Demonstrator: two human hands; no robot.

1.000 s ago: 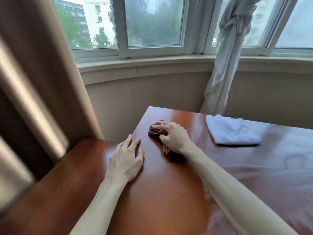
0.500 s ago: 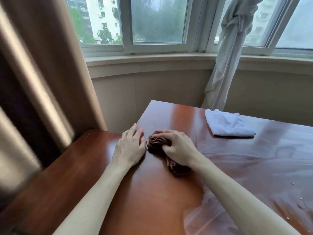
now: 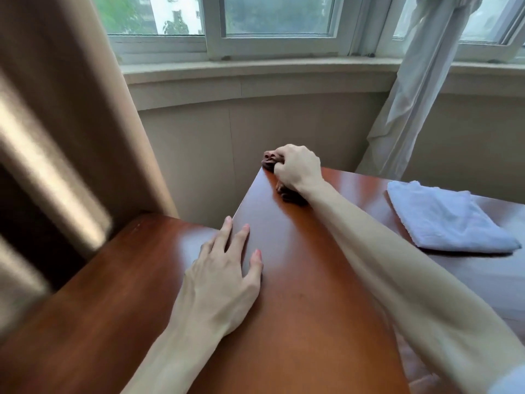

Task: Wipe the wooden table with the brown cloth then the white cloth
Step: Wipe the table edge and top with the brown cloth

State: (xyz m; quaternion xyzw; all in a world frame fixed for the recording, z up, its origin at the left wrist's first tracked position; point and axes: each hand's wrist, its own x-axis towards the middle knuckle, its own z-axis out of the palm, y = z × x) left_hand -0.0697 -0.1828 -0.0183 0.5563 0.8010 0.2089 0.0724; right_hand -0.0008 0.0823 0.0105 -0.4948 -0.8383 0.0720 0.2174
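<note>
A shiny wooden table [image 3: 298, 280] stands by a curved wall under a row of windows [image 3: 272, 21]. Through the glass you can see green trees and a pale building. A thick tan curtain [image 3: 71, 109] hangs on the left, and a thin white curtain [image 3: 420, 89] is tied in a bunch on the right.

The right hand [image 3: 298, 169] reaches out to the far corner of the table. Its fingers are curled tight around the brown cloth [image 3: 289, 194], which is scrunched into a lump under the palm. The lump is longer than it is wide. Its long way runs from the corner tip back toward the person. One end pokes out past the fingers, right at the table's corner point, and the other end sticks out near the wrist.

The left hand [image 3: 224, 277] lies flat on the table, close to the left edge. Its fingers are straight and a little spread, and they point toward the wall. It holds nothing.

The white cloth [image 3: 443, 220] lies folded flat on the right side of the table, well apart from both hands. One of its corners points to the right.

No words or labels can be seen on anything.
</note>
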